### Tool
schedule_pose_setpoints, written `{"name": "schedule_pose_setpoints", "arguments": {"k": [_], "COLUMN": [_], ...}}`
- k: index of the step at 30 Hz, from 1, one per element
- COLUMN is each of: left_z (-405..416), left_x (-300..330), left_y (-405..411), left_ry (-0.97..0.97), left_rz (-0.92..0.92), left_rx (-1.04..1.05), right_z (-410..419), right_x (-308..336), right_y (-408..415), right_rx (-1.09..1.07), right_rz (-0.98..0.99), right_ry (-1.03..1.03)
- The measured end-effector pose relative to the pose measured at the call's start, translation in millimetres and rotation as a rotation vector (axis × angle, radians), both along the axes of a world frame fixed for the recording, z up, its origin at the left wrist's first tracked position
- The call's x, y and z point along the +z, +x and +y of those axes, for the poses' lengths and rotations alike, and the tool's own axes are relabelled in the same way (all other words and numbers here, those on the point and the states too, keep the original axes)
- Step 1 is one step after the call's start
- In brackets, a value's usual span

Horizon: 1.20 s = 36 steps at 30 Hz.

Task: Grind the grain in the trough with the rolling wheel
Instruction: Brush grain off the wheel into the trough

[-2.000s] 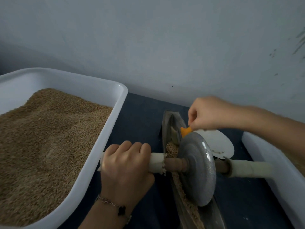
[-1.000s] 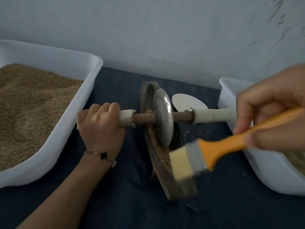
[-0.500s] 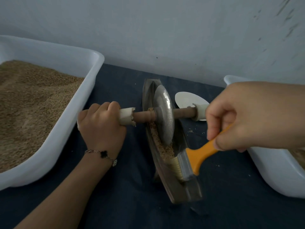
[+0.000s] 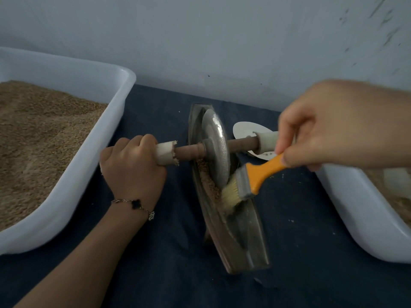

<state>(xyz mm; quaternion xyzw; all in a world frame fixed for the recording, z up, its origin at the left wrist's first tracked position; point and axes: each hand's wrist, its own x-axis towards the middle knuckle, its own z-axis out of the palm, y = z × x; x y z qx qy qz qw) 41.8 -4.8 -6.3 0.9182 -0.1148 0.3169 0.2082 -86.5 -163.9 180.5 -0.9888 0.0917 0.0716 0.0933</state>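
Note:
A narrow boat-shaped metal trough [image 4: 249, 245] lies on the dark blue cloth, with brown grain [image 4: 205, 176] piled in its far half. The metal rolling wheel [image 4: 216, 150] stands upright in the trough on a wooden axle. My left hand [image 4: 133, 167] grips the axle's white-wrapped left handle. My right hand [image 4: 333, 125] holds an orange-handled brush [image 4: 246, 183] by its handle. The bristles touch the grain just in front of the wheel. The axle's right handle [image 4: 268, 141] is free, partly behind my right hand.
A large white tub [image 4: 93, 165] heaped with grain stands at the left. A second white tub [image 4: 355, 214] sits at the right edge. A white scoop [image 4: 244, 128] lies behind the axle. A pale wall runs along the back.
My right hand brought the brush from the trough's far end round to the near side. The bristles have swept up the trough toward the wheel. My left hand keeps its grip.

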Motion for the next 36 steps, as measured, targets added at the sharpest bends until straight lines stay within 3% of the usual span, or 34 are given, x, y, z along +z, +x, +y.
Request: {"name": "schedule_pose_setpoints", "arguments": {"k": [4, 9, 13, 17, 22, 30, 36], "left_z": [1.0, 1.2, 1.4, 1.0, 1.0, 1.7, 1.5], "left_x": [-1.0, -1.8, -1.8, -1.0, -0.7, 0.3, 1.3], "left_y": [1.0, 1.6, 1.6, 1.1, 0.8, 0.2, -0.4], "left_ry": [0.005, -0.002, -0.004, -0.021, 0.002, 0.014, 0.022], "left_rz": [-0.013, -0.013, -0.005, -0.026, -0.034, -0.018, -0.015], "left_rx": [-0.007, -0.018, -0.024, -0.033, -0.021, -0.025, -0.012], "right_z": [2.8, 19.1, 11.9, -7.8, -0.8, -24.8, -20.9], "right_x": [23.0, 4.1, -4.1, 13.4, 6.2, 3.5, -4.3], "right_y": [-1.6, 8.4, 25.4, 29.4, 30.1, 73.8, 69.9], "right_rx": [0.015, 0.091, 0.017, -0.062, -0.024, -0.165, -0.094], "right_rz": [0.047, 0.223, 0.088, -0.002, 0.343, 0.221, 0.463], "right_ry": [0.068, -0.083, -0.100, 0.083, 0.149, 0.160, 0.122]}}
